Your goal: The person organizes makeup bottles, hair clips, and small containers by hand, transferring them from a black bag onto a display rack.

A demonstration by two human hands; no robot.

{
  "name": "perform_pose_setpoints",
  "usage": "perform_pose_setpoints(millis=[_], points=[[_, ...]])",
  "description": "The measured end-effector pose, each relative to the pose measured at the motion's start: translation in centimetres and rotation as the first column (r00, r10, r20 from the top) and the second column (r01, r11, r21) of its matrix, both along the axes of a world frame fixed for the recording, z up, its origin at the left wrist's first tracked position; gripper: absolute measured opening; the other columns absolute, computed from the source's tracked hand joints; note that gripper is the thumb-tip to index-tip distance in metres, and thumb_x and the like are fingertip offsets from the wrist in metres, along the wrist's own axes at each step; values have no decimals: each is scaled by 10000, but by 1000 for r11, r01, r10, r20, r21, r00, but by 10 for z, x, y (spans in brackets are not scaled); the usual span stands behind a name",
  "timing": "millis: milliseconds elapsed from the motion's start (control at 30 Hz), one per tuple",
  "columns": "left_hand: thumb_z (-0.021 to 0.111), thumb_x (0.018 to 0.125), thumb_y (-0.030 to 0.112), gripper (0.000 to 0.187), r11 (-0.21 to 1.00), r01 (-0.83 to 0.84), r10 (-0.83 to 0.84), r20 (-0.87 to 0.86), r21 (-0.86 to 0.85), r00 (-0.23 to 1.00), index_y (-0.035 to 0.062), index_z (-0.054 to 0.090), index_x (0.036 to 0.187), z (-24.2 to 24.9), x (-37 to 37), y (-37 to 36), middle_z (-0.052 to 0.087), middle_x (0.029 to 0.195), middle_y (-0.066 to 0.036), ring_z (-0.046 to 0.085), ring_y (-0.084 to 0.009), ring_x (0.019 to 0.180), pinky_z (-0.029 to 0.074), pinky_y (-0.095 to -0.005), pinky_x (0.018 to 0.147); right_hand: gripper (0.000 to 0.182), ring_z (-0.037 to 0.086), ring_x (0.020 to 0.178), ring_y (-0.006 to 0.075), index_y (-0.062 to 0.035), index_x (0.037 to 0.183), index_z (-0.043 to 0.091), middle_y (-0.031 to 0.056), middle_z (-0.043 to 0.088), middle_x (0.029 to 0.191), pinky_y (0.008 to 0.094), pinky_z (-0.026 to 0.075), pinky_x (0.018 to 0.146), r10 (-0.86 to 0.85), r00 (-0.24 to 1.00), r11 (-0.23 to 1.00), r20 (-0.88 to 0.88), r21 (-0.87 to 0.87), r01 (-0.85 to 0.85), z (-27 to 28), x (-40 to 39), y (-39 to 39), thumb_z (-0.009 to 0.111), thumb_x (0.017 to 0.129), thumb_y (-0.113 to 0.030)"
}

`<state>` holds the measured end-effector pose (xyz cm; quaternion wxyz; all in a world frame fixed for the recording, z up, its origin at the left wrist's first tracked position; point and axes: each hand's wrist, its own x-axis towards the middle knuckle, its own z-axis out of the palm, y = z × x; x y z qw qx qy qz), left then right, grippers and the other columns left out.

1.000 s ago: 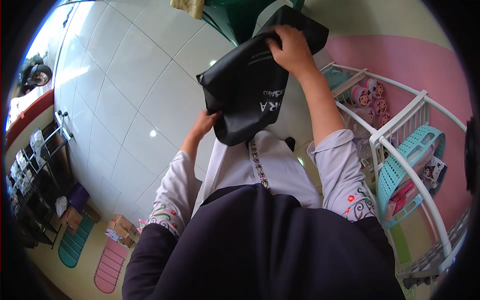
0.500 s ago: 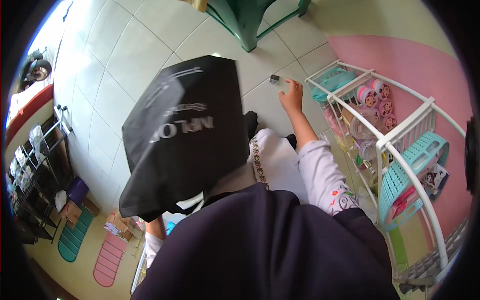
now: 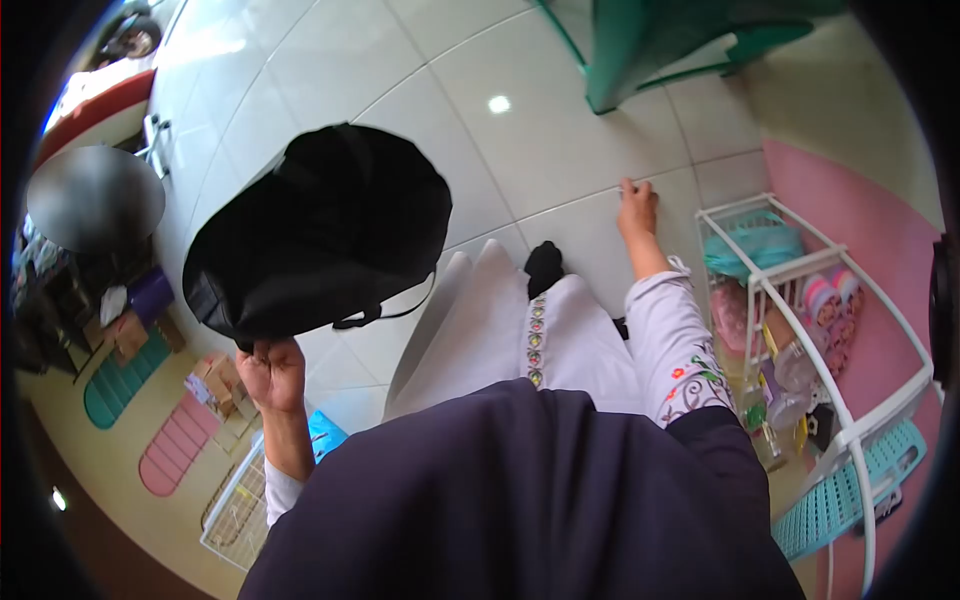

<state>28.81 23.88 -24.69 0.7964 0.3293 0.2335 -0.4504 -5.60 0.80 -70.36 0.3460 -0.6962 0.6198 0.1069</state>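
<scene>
Black bag (image 3: 320, 240) slants from lower left to upper right across the frame's left half, above the nearer left hand (image 3: 272, 378), clenched on its lower edge; right of center, well apart, the right hand (image 3: 638, 208) curls partly, any hold impossible to tell.

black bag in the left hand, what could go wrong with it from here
The black bag is gripped only at one end by the left hand, so it could sag or swing out of control. Its loose strap hangs near the pale garment and might snag. The right hand is low, well away from the bag, so it may not steady it in time.
</scene>
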Motion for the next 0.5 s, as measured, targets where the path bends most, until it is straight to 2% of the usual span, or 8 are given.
perform_pose_setpoints(millis=[100, 167, 200, 267, 300, 333, 467, 500], points=[[434, 896, 194, 240, 999, -23, 20, -61, -48, 998, 138, 438, 663, 19, -9, -4, 337, 587, 49, 242, -51, 445, 195, -185, 415, 423, 556, 918, 337, -96, 1058, 487, 184, 508, 1077, 408, 494, 757, 31, 999, 987, -32, 160, -25, 32, -7, -7, 662, 673, -74], [449, 910, 234, 272, 999, -36, 34, -67, -22, 997, 146, 432, 654, 32, -15, 2, 333, 581, 56, 226, -49, 434, 174, -184, 398, 501, 590, 875, 311, -90, 1073, 469, 163, 564, 942, 385, 508, 720, -49, 998, 952, 38, 305, 35, 47, -9, -8, 702, 629, -85], [447, 919, 251, 268, 998, -52, 50, -100, -18, 994, 145, 444, 673, 41, -18, 5, 341, 589, 61, 225, -44, 434, 167, -184, 393, 502, 595, 878, 276, -94, 1074, 468, 138, 573, 923, 371, 515, 696, -202, 971, 889, 124, 440, 128, 66, -6, -9, 696, 628, -71], [440, 930, 263, 256, 998, -65, 64, -151, -5, 986, 141, 463, 706, 60, -28, 0, 354, 602, 67, 226, -38, 434, 159, -184, 387, 505, 603, 883, 206, -104, 1077, 466, 87, 590, 885, 343, 530, 648, -509, 834, 684, 211, 688, 243, 119, -4, -4, 683, 625, -43], [436, 932, 258, 247, 998, -59, 58, -171, 2, 983, 138, 471, 720, 73, -33, -5, 358, 607, 68, 229, -36, 435, 158, -183, 387, 463, 602, 887, 176, -110, 1072, 469, 74, 587, 927, 339, 533, 655, -578, 763, 676, 290, 693, 249, 149, -1, 0, 682, 665, -46], [422, 938, 246, 211, 992, 38, -55, -139, -120, 989, 117, 509, 796, 78, -34, 0, 384, 625, 65, 235, -36, 434, 168, -176, 390, 423, 600, 892, 146, -116, 1067, 472, 61, 585, 969, 335, 536, 663, -637, 679, 670, 365, 699, 252, 180, 3, 6, 680, 706, -49], [380, 955, 271, 265, 940, 102, -165, -172, -325, 971, 67, 547, 931, 128, -46, -14, 477, 727, 15, 232, -63, 449, 199, -190, 398, 375, 590, 955, 152, -104, 1171, 453, 79, 579, 1038, 322, 545, 760, -790, 366, 593, 492, 765, 251, 307, 15, 18, 585, 835, -4], [376, 956, 277, 267, 948, 109, -166, -171, -300, 971, 71, 545, 926, 141, -49, -16, 479, 727, 16, 235, -63, 448, 200, -191, 400, 384, 591, 959, 157, -104, 1207, 441, 82, 578, 1050, 315, 544, 785, -797, 276, 600, 537, 759, 253, 338, 18, 19, 563, 859, 3]])
